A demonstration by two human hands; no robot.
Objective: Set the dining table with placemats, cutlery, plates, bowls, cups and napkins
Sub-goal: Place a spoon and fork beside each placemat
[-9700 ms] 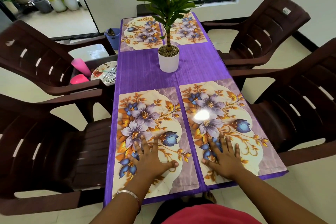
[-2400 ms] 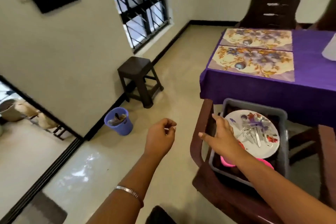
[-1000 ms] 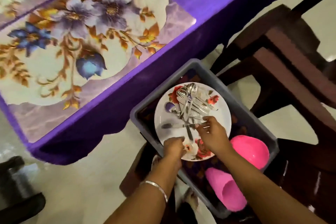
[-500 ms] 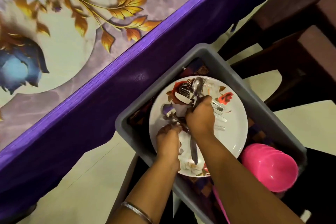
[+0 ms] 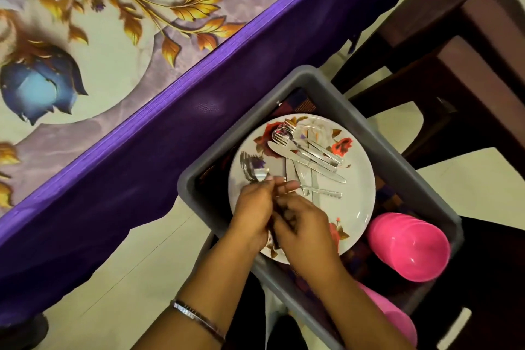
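Observation:
A grey tub (image 5: 335, 99) holds a white flowered plate (image 5: 355, 207). Loose cutlery (image 5: 309, 156), forks and knives, lies across the plate's top. My left hand (image 5: 252, 213) grips a small bunch of cutlery (image 5: 251, 169), its fork and spoon heads sticking out above my fingers. My right hand (image 5: 304, 230) is pressed against the left one with its fingers curled round the handles of the same bunch. Pink bowls (image 5: 409, 247) are stacked in the tub's right corner, and a pink cup (image 5: 397, 318) lies below them. A floral placemat (image 5: 113, 45) covers the purple table (image 5: 159, 133) at upper left.
The tub sits on a dark brown chair (image 5: 454, 71) beside the table's edge. Dark patterned cloth (image 5: 298, 101) lies under the plate in the tub. Pale floor tiles (image 5: 136, 264) show between table and chair.
My right hand has drawn back from the cutlery pile towards my left hand. Both hands now hold a bunch of cutlery together, and the pile on the plate is uncovered.

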